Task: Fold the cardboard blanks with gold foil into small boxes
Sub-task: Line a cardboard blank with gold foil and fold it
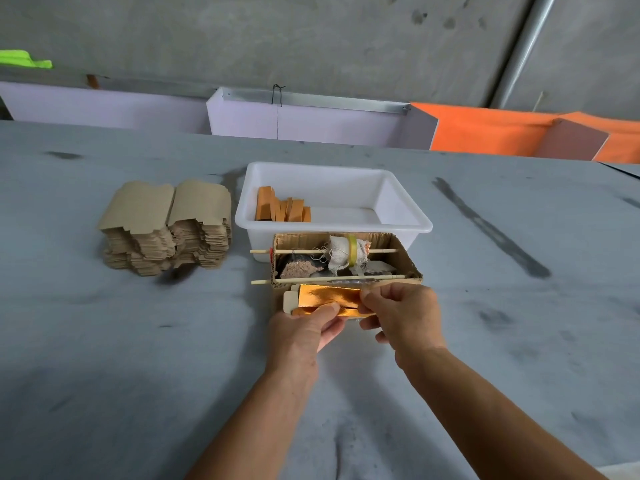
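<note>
A cardboard blank with gold foil (329,299) is held just above the grey table, partly folded, foil side up, with a pale tab sticking out at its left end. My left hand (304,327) pinches its front edge with the thumb on top. My right hand (401,313) grips its right end with thumb and fingers. A tall stack of flat brown blanks (166,226) lies to the far left. Several folded gold-orange boxes (282,209) stand in the left part of a white plastic tub (405,202).
An open cardboard box (408,265) sits right behind my hands, crossed by two wooden sticks, holding a cloth-wrapped roll with yellow tape and dark lumps. Purple and orange panels line the table's far edge below a concrete wall.
</note>
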Action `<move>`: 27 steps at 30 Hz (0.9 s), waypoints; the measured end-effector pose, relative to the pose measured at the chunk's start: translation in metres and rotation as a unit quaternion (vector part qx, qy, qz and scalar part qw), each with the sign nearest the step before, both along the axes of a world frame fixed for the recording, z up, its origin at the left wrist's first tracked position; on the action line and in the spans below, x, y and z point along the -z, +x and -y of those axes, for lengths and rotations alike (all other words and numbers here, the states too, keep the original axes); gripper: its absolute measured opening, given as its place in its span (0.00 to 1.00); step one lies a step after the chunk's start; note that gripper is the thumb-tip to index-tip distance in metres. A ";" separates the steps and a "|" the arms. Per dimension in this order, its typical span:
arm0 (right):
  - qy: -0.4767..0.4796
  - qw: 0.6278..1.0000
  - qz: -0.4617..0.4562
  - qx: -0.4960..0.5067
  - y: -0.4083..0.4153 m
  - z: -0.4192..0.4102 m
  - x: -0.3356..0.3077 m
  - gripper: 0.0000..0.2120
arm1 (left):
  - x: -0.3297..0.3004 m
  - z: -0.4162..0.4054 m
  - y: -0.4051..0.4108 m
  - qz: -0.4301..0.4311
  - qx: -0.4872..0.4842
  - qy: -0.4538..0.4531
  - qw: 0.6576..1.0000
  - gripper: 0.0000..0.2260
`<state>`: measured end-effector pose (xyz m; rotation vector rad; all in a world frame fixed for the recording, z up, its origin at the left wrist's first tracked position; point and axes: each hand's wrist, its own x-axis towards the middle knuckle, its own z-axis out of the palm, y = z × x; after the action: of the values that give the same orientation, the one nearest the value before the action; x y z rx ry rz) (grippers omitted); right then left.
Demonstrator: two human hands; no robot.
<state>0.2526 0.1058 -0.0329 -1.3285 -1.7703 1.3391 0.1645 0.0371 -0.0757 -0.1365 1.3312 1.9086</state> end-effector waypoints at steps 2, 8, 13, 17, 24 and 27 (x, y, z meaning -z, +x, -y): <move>0.047 0.998 0.028 0.000 -0.002 -0.001 0.003 0.13 | 0.001 0.000 0.000 -0.005 0.000 -0.006 1.000 0.13; 0.043 0.999 0.009 0.004 0.005 0.003 0.002 0.12 | 0.003 0.001 0.001 -0.015 0.014 -0.003 1.000 0.09; -0.109 0.985 -0.131 -0.007 0.024 0.018 -0.011 0.07 | 0.002 0.006 0.007 -0.012 0.019 0.019 1.000 0.05; -0.198 0.963 -0.177 -0.054 0.029 0.037 0.002 0.07 | -0.001 0.009 0.017 -0.028 0.015 0.043 0.999 0.02; -0.208 0.958 -0.188 -0.062 0.025 0.041 0.011 0.08 | -0.003 0.016 0.024 -0.052 -0.003 0.065 0.997 0.01; -0.208 0.957 -0.194 -0.060 0.023 0.041 0.012 0.07 | -0.002 0.017 0.025 -0.063 -0.001 0.061 0.996 0.02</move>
<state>0.2758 0.0653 -0.0453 -1.0672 -1.3625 1.9686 0.1894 0.0206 -0.0741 0.0441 1.2923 2.0212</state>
